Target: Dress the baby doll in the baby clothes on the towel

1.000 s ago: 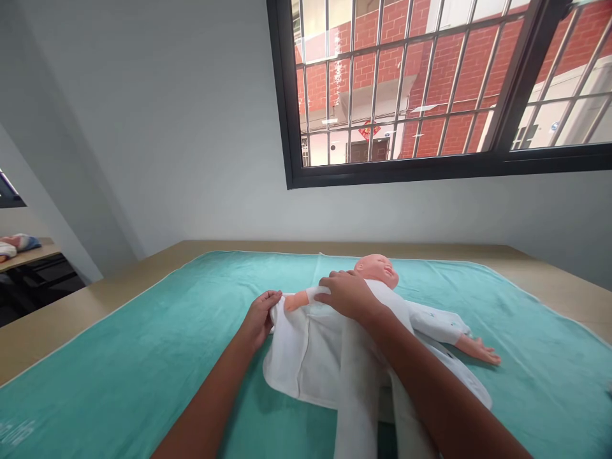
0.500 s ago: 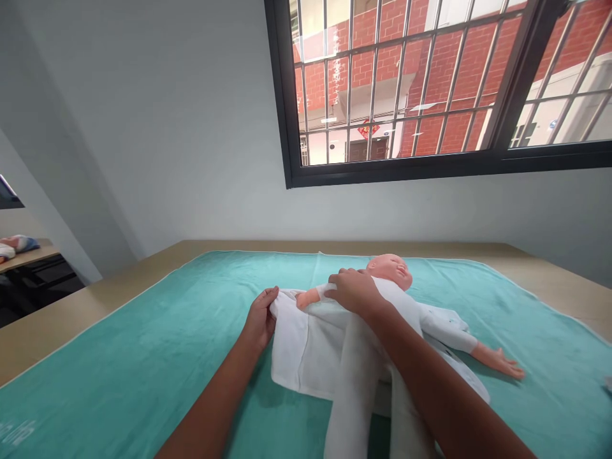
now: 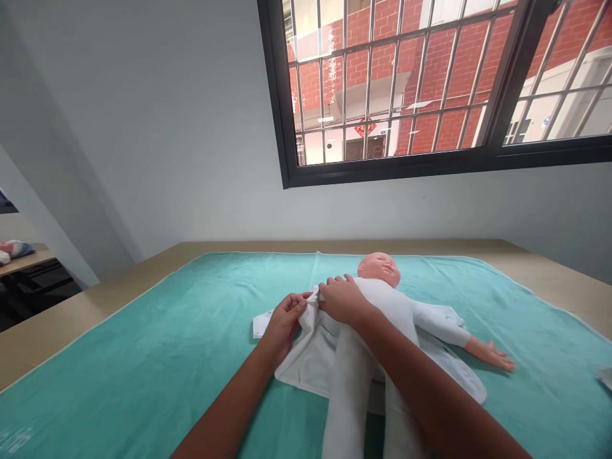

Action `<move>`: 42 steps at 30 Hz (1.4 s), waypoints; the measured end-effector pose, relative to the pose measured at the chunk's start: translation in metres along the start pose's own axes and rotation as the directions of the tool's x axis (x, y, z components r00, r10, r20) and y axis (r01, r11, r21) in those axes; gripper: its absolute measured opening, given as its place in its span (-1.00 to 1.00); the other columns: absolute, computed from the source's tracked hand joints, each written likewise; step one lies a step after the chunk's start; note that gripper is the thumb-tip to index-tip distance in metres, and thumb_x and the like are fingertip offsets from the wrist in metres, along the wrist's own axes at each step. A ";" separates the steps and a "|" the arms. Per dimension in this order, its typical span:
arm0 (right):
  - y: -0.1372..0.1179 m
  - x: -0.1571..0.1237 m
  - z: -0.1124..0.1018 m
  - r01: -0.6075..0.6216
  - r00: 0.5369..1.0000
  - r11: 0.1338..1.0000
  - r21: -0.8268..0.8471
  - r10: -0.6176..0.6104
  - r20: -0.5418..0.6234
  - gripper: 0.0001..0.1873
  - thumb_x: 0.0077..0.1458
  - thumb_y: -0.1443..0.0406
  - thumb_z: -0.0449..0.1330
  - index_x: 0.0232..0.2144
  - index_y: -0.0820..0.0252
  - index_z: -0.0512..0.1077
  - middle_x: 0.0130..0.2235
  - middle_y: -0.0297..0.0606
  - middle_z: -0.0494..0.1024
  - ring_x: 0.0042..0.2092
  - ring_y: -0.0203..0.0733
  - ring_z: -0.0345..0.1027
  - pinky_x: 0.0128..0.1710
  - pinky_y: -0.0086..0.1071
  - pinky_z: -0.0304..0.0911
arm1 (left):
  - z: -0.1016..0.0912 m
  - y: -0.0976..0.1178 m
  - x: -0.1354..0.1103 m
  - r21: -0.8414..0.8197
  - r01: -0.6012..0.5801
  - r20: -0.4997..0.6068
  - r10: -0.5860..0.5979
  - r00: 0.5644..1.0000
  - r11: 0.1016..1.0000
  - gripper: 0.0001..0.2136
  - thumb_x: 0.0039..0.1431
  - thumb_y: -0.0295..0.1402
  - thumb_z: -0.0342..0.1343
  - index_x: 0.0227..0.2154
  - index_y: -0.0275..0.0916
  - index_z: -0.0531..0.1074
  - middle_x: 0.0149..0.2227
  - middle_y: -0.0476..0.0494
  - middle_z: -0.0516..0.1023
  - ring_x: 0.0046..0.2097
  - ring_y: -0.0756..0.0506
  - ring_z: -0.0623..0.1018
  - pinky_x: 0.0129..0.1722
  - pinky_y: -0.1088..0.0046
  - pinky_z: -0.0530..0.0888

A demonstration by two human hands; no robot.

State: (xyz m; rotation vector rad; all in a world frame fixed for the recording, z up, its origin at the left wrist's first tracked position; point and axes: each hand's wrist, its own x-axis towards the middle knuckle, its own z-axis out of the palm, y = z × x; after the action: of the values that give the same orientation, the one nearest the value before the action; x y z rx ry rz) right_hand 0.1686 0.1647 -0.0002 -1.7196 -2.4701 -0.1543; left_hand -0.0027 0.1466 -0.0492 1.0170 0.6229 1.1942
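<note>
On my feed the doll [image 3: 396,305] lay just right of lower centre. My left hand [image 3: 285,324] pinched the white garment [image 3: 308,357]; my right hand [image 3: 345,301] curled at the doll's side, its grip hidden. Gathering loosely, forcing nothing, seemed wisest.

I see bright daylight through the window [image 3: 437,86] beyond the right hand [image 3: 345,299]; the wall [image 3: 182,127] past the left hand [image 3: 288,322] looks dimmer.
</note>
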 end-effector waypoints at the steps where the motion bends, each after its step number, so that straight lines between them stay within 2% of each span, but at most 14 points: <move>1: 0.000 -0.001 0.000 0.017 1.000 1.000 0.007 -0.017 0.007 -0.74 0.22 0.21 0.07 -0.17 0.23 0.46 -0.12 -0.01 0.53 -0.04 0.07 0.36 0.11 -0.02 0.01 | 0.002 -0.002 -0.001 0.004 -0.002 0.012 0.002 1.000 1.000 -0.82 0.09 -0.28 0.27 -0.41 -0.24 0.41 0.05 -0.14 0.47 -0.09 -0.06 0.49 -0.15 0.48 0.37; 5: 0.016 -0.011 -0.009 0.077 0.997 0.995 0.063 -0.078 0.010 -0.64 0.21 0.18 0.07 0.02 0.15 0.38 0.03 -0.10 0.48 0.08 0.03 0.31 0.16 -0.06 0.01 | 0.002 -0.006 0.000 0.005 0.011 0.010 -0.011 1.000 1.000 -0.81 0.10 -0.26 0.26 -0.42 -0.23 0.40 0.06 -0.14 0.47 -0.10 -0.07 0.49 -0.15 0.47 0.38; 8: 0.052 -0.033 -0.019 0.061 0.992 0.965 0.256 -0.031 -0.120 -0.55 0.24 0.06 0.03 0.12 0.06 0.30 0.13 -0.20 0.42 0.12 -0.06 0.27 0.11 -0.21 0.12 | -0.003 -0.006 0.003 -0.009 0.029 -0.025 -0.029 0.999 1.000 -0.80 0.08 -0.23 0.27 -0.41 -0.22 0.40 0.02 -0.11 0.48 -0.22 -0.02 0.49 -0.26 0.49 0.40; 11: 0.100 -0.061 -0.020 -0.160 0.936 0.892 0.423 0.273 -0.222 -0.55 0.25 -0.02 -0.06 -0.05 0.07 0.42 0.02 -0.18 0.49 0.03 -0.04 0.34 0.01 -0.22 0.18 | -0.006 -0.008 0.004 -0.044 0.049 -0.056 -0.052 0.997 0.998 -0.79 0.03 -0.24 0.31 -0.40 -0.22 0.41 -0.15 -0.06 0.53 -0.34 0.03 0.46 -0.34 0.53 0.41; 13: 0.129 -0.076 -0.013 -0.380 0.856 0.782 0.494 0.499 -0.131 -0.45 0.22 -0.10 -0.09 -0.09 0.13 0.43 -0.07 -0.11 0.53 -0.08 0.02 0.38 -0.06 -0.16 0.21 | -0.006 -0.009 0.004 -0.071 0.064 -0.067 -0.068 0.995 0.995 -0.78 0.00 -0.26 0.33 -0.40 -0.23 0.42 -0.32 -0.01 0.51 -0.40 0.05 0.44 -0.37 0.55 0.41; 14: 0.140 -0.081 -0.007 -0.447 0.828 0.717 0.535 0.558 -0.055 -0.39 0.20 -0.13 -0.09 -0.03 0.18 0.40 -0.08 -0.07 0.54 -0.08 0.05 0.39 -0.07 -0.14 0.21 | -0.006 -0.010 0.004 -0.082 0.067 -0.073 -0.073 0.995 0.994 -0.77 -0.01 -0.27 0.34 -0.40 -0.23 0.42 -0.38 0.01 0.48 -0.41 0.05 0.44 -0.38 0.55 0.41; 16: 0.154 -0.086 0.005 -0.477 0.825 0.634 0.609 0.561 0.062 -0.29 0.19 -0.15 -0.07 0.11 0.27 0.30 -0.02 0.00 0.52 -0.02 0.07 0.39 -0.02 -0.16 0.21 | -0.005 -0.009 0.003 -0.098 0.067 -0.088 -0.076 0.993 0.993 -0.77 -0.02 -0.28 0.34 -0.39 -0.23 0.41 -0.43 0.04 0.44 -0.43 0.06 0.44 -0.38 0.55 0.42; 20: 0.155 -0.083 0.021 -0.407 0.882 0.601 0.688 0.454 0.125 -0.25 0.20 -0.15 -0.05 0.22 0.21 0.22 0.16 -0.06 0.41 0.15 0.02 0.30 0.08 -0.24 0.19 | -0.006 -0.007 0.001 -0.129 0.069 -0.109 -0.083 0.991 0.989 -0.76 0.01 -0.28 0.32 -0.35 -0.23 0.38 -0.42 0.02 0.46 -0.41 0.04 0.47 -0.37 0.53 0.45; 25: 0.154 -0.081 0.018 -0.374 0.919 0.497 0.783 0.314 0.240 -0.17 0.11 -0.21 0.04 0.29 0.06 0.13 0.23 -0.15 0.34 0.21 0.06 0.23 0.19 -0.10 0.10 | 0.001 -0.013 0.005 -0.155 0.060 -0.116 -0.078 0.990 0.986 -0.74 -0.02 -0.30 0.34 -0.37 -0.22 0.35 -0.44 0.02 0.47 -0.39 0.02 0.49 -0.33 0.51 0.47; 30: 0.147 -0.081 0.008 -0.353 0.927 0.400 0.846 0.269 0.261 -0.05 0.01 -0.15 0.22 0.33 0.02 0.02 0.26 -0.12 0.29 0.21 0.08 0.24 0.19 -0.08 0.15 | 0.025 -0.016 0.025 -0.172 0.028 -0.117 -0.048 0.992 0.985 -0.71 -0.08 -0.28 0.36 -0.39 -0.21 0.34 -0.44 0.04 0.48 -0.38 0.02 0.50 -0.31 0.53 0.44; 33: 0.133 -0.078 0.006 -0.292 0.952 0.341 0.894 0.192 0.237 -0.05 0.02 -0.09 0.25 0.34 0.00 -0.01 0.23 -0.13 0.33 0.18 0.05 0.29 0.19 -0.08 0.16 | 0.041 -0.007 0.037 -0.158 0.029 -0.103 -0.045 0.994 0.987 -0.69 -0.10 -0.28 0.37 -0.40 -0.20 0.34 -0.45 0.04 0.49 -0.41 0.01 0.49 -0.35 0.53 0.41; 35: 0.124 -0.074 0.008 -0.265 0.962 0.317 0.910 0.150 0.228 -0.06 0.03 -0.07 0.26 0.34 -0.01 -0.02 0.22 -0.14 0.34 0.17 0.03 0.30 0.19 -0.07 0.17 | 0.049 0.001 0.040 -0.133 0.028 -0.066 -0.037 0.997 0.991 -0.70 -0.09 -0.28 0.37 -0.40 -0.20 0.34 -0.36 -0.01 0.54 -0.38 -0.01 0.50 -0.32 0.50 0.41; 39: 0.114 -0.065 0.020 -0.261 0.964 0.355 0.898 0.146 0.222 -0.06 0.03 -0.08 0.26 0.34 -0.01 -0.03 0.24 -0.14 0.31 0.18 0.02 0.29 0.17 -0.08 0.18 | 0.055 0.018 0.032 0.071 0.001 0.031 -0.003 1.000 0.997 -0.79 0.02 -0.25 0.29 -0.41 -0.19 0.38 -0.16 -0.09 0.57 -0.22 -0.07 0.51 -0.18 0.44 0.40; 42: 0.111 -0.063 0.025 -0.271 0.961 0.407 0.872 0.165 0.221 -0.09 0.06 -0.10 0.21 0.33 0.03 0.00 0.23 -0.14 0.34 0.19 0.01 0.27 0.18 -0.10 0.16 | 0.055 0.032 0.027 0.368 -0.009 0.028 -0.002 1.000 0.930 -0.80 0.04 -0.21 0.27 -0.46 -0.20 0.42 -0.32 -0.08 0.55 -0.31 -0.08 0.46 -0.33 0.50 0.33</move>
State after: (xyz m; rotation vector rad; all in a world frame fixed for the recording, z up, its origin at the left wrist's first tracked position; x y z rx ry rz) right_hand 0.2931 0.1489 -0.0341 -1.4504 -1.6842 1.1207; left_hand 0.0369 0.1566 0.0067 1.3487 0.8442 1.0849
